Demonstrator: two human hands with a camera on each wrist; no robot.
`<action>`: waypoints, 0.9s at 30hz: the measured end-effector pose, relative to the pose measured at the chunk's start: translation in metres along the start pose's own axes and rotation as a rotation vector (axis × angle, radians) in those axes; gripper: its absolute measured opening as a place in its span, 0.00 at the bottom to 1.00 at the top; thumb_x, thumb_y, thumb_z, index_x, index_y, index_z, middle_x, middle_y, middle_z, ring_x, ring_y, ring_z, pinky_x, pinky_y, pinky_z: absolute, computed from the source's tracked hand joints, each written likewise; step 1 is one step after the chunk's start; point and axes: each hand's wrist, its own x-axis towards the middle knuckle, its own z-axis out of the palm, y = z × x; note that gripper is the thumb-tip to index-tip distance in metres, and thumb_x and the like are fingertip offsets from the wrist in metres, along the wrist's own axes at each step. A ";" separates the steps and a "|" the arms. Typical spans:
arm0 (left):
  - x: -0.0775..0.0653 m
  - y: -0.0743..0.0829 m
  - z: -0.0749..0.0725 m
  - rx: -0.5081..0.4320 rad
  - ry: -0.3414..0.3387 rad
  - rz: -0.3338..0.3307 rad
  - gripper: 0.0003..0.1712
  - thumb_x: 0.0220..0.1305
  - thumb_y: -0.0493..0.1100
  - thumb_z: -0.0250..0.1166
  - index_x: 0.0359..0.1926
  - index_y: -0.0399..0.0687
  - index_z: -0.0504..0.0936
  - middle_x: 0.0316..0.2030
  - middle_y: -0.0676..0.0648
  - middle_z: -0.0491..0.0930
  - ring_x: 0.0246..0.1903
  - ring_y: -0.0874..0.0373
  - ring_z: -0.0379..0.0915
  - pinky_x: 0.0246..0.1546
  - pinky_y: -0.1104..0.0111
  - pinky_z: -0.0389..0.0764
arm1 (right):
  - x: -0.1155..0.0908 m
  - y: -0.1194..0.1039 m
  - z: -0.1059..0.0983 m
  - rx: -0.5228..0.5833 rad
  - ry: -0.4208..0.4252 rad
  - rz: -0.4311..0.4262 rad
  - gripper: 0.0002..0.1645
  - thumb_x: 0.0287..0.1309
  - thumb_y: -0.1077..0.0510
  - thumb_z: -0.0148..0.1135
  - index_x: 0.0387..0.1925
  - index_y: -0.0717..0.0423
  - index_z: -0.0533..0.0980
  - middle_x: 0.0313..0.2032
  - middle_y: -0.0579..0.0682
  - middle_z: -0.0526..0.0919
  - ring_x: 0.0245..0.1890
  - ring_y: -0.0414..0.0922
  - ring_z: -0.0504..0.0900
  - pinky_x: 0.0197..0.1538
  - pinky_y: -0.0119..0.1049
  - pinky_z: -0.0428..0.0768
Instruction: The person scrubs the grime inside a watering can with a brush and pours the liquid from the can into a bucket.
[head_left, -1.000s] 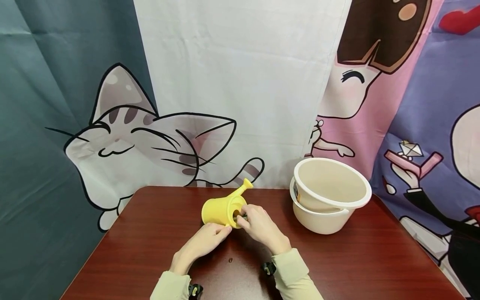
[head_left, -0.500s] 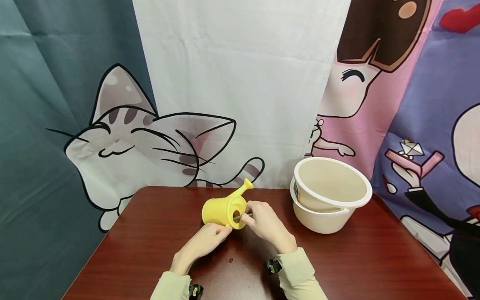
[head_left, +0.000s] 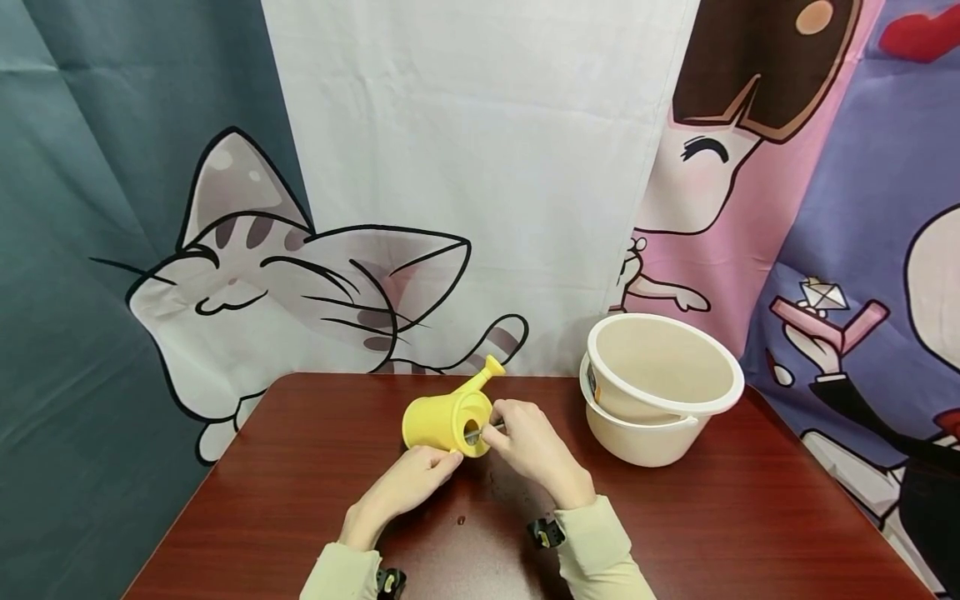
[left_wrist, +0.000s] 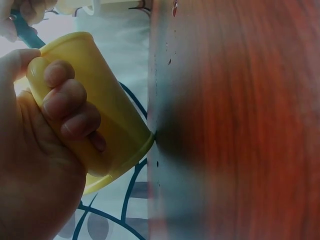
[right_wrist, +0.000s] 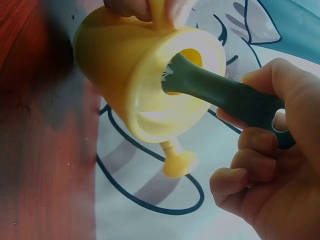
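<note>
A yellow toy watering can [head_left: 431, 421] is tilted on its side just above or on the table, its spout pointing up and to the right. My left hand [head_left: 405, 485] grips its handle, fingers wrapped through the loop in the left wrist view [left_wrist: 65, 105]. Between the thumb and fingers of my right hand [head_left: 534, 450] is a dark green brush [right_wrist: 220, 92]. White bristles show at the can's round opening in the right wrist view, and the brush's head lies partly inside, hidden by the rim.
Two cream basins [head_left: 645, 446], one nested in the other, stand at the right back of the brown table [head_left: 300, 483]. Water drops [head_left: 461, 521] dot the tabletop near the hands. A printed cloth [head_left: 480, 167] hangs behind the table.
My right hand has shifted slightly right, drawing the brush a little out of the opening, so more of it shows. My left hand and the watering can have stayed nearly still.
</note>
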 end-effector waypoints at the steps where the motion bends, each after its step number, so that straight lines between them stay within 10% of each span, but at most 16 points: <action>1: 0.000 0.000 0.000 0.002 0.002 0.001 0.31 0.74 0.60 0.49 0.13 0.55 0.64 0.12 0.61 0.56 0.14 0.69 0.49 0.17 0.73 0.56 | 0.000 0.000 0.002 0.004 0.002 -0.003 0.05 0.49 0.60 0.61 0.23 0.49 0.74 0.24 0.39 0.75 0.27 0.40 0.77 0.33 0.34 0.74; 27: 0.001 0.000 0.001 0.014 0.021 0.029 0.30 0.75 0.55 0.49 0.13 0.55 0.64 0.11 0.61 0.57 0.14 0.69 0.50 0.18 0.74 0.58 | -0.003 0.004 0.029 -0.001 -0.029 -0.014 0.07 0.52 0.60 0.60 0.23 0.49 0.72 0.22 0.40 0.70 0.24 0.39 0.71 0.30 0.32 0.71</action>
